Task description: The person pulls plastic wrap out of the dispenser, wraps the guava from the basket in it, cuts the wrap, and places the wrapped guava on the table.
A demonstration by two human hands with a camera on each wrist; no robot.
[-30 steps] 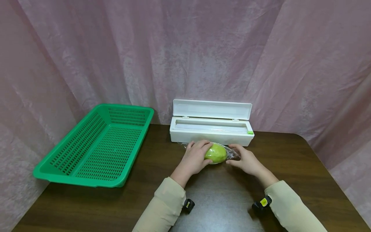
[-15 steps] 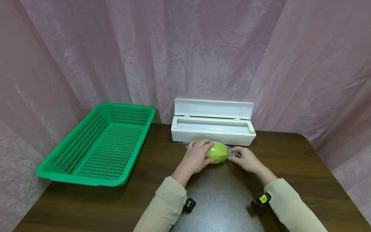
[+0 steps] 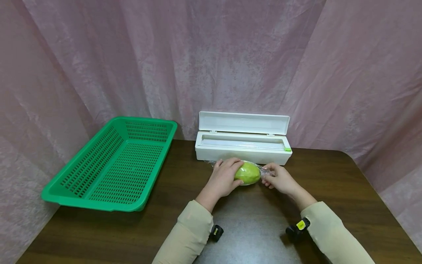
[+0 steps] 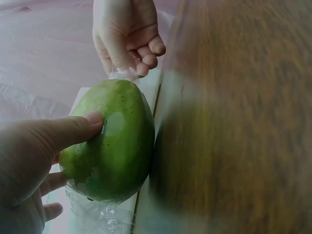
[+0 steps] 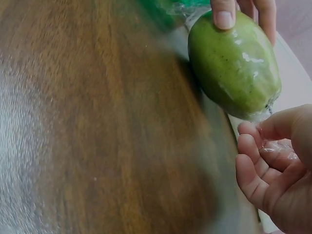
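Note:
A smooth green fruit, by its look a mango [image 3: 248,173], lies on the table wrapped in clear plastic wrap. My left hand [image 3: 225,177] grips its left end, the thumb [image 4: 80,129] on the near side and the fingers over the far side. At the fruit's right end the plastic wrap [image 5: 279,147] is bunched and twisted, and my right hand [image 3: 280,179] pinches it between thumb and forefinger. The other right fingers [image 5: 249,179] are curled loosely below. Loose plastic wrap [image 4: 105,217] sticks out at the left end, partly covered by my left hand in the head view.
Just behind the fruit stands a white wrap dispenser [image 3: 242,154], lid raised, with a roll inside and a green slider [image 3: 288,149] at its right. A green perforated basket [image 3: 158,167] is on the left. Pink curtains [image 3: 211,66] hang behind the brown table [image 3: 333,183].
My right fingers have closed from a wider hold into a pinch on the bunched wrap and have curled. The left hand and the fruit stay nearly in place.

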